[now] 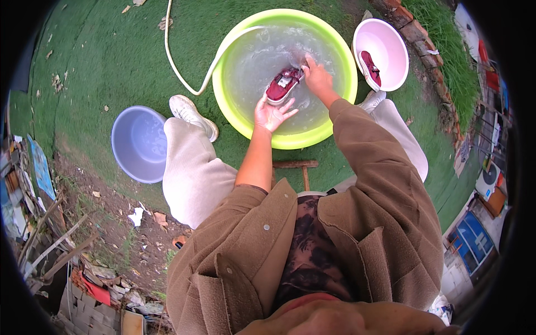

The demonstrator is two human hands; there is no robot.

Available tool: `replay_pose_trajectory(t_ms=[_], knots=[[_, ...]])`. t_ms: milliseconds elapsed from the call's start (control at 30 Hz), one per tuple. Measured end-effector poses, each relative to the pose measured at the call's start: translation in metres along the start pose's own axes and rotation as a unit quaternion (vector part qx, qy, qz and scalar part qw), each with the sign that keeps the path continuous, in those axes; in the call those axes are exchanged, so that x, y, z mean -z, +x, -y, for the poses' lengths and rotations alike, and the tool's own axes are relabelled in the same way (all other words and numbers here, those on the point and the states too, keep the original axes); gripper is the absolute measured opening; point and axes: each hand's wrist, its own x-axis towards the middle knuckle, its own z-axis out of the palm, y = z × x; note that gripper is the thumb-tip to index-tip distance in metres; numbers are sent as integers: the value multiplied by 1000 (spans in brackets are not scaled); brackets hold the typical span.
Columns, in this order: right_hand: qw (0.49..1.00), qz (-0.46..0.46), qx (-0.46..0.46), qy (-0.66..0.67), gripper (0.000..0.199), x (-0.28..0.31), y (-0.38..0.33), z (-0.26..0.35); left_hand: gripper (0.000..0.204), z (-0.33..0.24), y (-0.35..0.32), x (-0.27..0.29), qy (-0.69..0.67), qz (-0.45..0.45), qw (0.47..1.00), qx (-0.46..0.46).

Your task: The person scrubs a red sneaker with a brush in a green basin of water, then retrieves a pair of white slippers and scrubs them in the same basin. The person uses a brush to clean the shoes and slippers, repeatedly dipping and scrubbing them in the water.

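A maroon shoe (282,84) with dark laces and a pale sole is at the middle of a large lime-green basin (219,92) of cloudy water. My left hand (270,115), palm up, supports its toe end; the thumb lies along the near side and the outer fingers are spread. Beyond the heel end, my right hand (319,78) is bent over the water with fingers curled close to the shoe; what they grip is hidden. Another maroon shoe (369,68) leans inside the pink basin (403,56) at the right.
A white hose (180,75) runs over the basin's left rim into the water. To the left stands a blue-violet basin (124,145). A wooden stool (296,164) shows between my legs on green turf (111,67). Bricks (416,34) edge the grass at right; debris lies lower left.
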Motion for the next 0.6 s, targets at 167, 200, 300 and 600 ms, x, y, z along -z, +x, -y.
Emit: replay_pose_trajectory(t_ms=[167, 200, 300, 600], knots=[[992, 89, -9, 86, 52, -15, 11, 2, 65, -7, 26, -6, 46, -24, 998, -24], [988, 115, -19, 103, 53, -17, 11, 3, 63, -9, 30, -8, 29, -2, 999, -45], [972, 152, 48, 174, 54, -15, -4, 6, 66, -14, 35, -9, 32, -44, 996, -70], [973, 186, 96, 100, 52, 12, -77, 32, 56, -9, 55, 3, 8, -239, 961, -140]])
